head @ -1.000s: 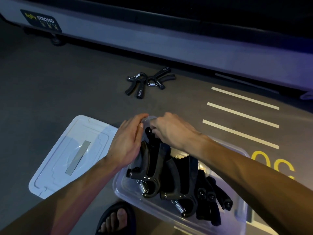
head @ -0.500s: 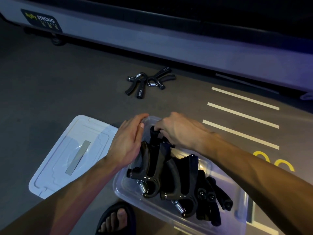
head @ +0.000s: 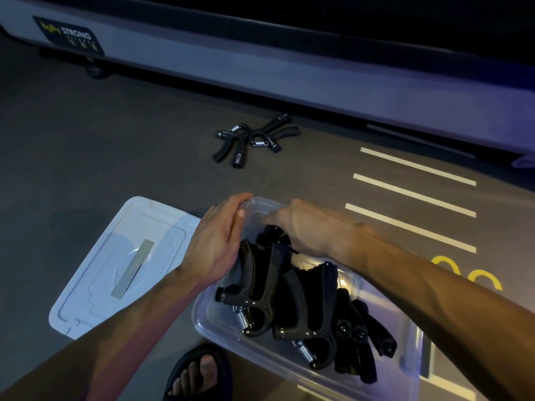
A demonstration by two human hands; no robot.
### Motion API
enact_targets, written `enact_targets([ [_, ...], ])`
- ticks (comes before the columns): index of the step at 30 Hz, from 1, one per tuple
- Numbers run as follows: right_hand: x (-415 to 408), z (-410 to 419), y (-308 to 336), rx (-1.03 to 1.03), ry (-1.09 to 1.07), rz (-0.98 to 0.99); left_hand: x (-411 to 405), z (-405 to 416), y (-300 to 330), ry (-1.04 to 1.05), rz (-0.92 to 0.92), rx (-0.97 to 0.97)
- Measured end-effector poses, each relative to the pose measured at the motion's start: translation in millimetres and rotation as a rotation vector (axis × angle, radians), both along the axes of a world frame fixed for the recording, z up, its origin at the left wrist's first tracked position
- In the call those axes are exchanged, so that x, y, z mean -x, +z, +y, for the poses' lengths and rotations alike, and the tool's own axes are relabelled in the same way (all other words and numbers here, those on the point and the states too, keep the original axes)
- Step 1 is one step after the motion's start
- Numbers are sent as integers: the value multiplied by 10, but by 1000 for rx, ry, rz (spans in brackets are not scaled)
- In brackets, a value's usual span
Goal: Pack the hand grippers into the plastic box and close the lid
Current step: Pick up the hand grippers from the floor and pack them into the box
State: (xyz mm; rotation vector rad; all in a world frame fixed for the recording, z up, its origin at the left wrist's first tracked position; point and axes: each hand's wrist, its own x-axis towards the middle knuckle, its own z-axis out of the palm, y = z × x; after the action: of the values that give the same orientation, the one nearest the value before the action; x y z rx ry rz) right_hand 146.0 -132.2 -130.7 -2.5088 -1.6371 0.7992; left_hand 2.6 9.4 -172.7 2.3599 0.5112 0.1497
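Observation:
A clear plastic box (head: pixel 220 331) sits on the floor and holds several black hand grippers (head: pixel 304 302) standing side by side. My left hand (head: pixel 215 241) lies with straight fingers against the outer side of the leftmost gripper (head: pixel 254 279) at the box's far corner. My right hand (head: pixel 301 227) presses down on the tops of that gripper's handles; its fingertips are hidden. Two more black hand grippers (head: pixel 254 140) lie on the floor beyond the box. The white lid (head: pixel 95 273) lies flat to the left of the box.
A long grey machine base (head: pixel 289 70) with a "STRONG" label runs across the back. White stripes (head: pixel 414 195) and yellow markings (head: pixel 469 273) are painted on the floor at right. My sandalled foot (head: pixel 199 371) stands just in front of the box.
My right hand has dropped lower and moved right, pushing the leftmost gripper deeper into the box. My left hand has barely moved.

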Motion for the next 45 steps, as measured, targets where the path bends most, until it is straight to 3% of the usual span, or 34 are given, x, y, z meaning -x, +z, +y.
enact_targets([
  [11,100,-151,42,-95,-250,235,-13,-17,30,14,-3,2],
  [21,98,-244,189,2,-255,193,-3,-18,32,14,2,18],
  [27,141,-116,126,-154,-292,300,-1,-6,2,15,2,7],
  [34,168,82,114,-163,-261,304,-1,3,-10,1,-6,22],
  [39,177,107,151,-247,-366,473,-48,35,18,-65,21,92],
  [45,76,-46,184,-250,-330,408,-153,82,-13,-82,86,59],
])
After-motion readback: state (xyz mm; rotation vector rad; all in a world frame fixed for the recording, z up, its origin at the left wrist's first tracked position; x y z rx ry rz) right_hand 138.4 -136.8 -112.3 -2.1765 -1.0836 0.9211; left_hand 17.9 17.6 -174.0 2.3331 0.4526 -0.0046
